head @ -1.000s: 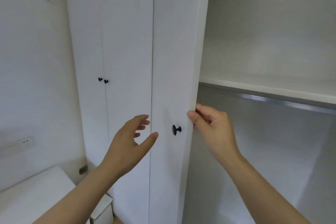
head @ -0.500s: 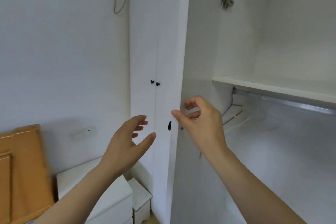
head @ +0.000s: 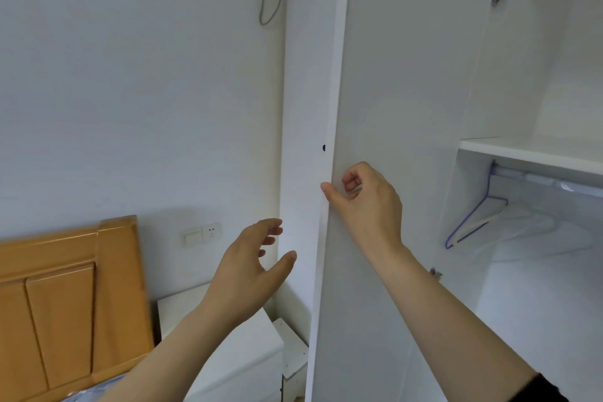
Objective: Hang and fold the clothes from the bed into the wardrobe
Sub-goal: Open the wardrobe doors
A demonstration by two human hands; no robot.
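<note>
At the free edge of the wardrobe door [head: 391,91], just below its small dark knob [head: 324,148], the right hand [head: 367,206] pinches the panel. Its thumb lies on the edge and its fingers curl against the inner face, a grip suited to swinging the door wide. Just left of the door, the left hand [head: 253,268] hovers with relaxed, spread fingers, grasping nothing, probably ready to steady the panel. Right of the door, wire hangers [head: 479,222] hang on the rail [head: 538,178] beneath a shelf [head: 528,150], ready for garments. Well left of the door stands the bed's wooden headboard [head: 65,287]. Blue fabric [head: 94,393] below it may be the clothes, though that cannot be told. Neither hand carries a garment, so hanging has not begun.
</note>
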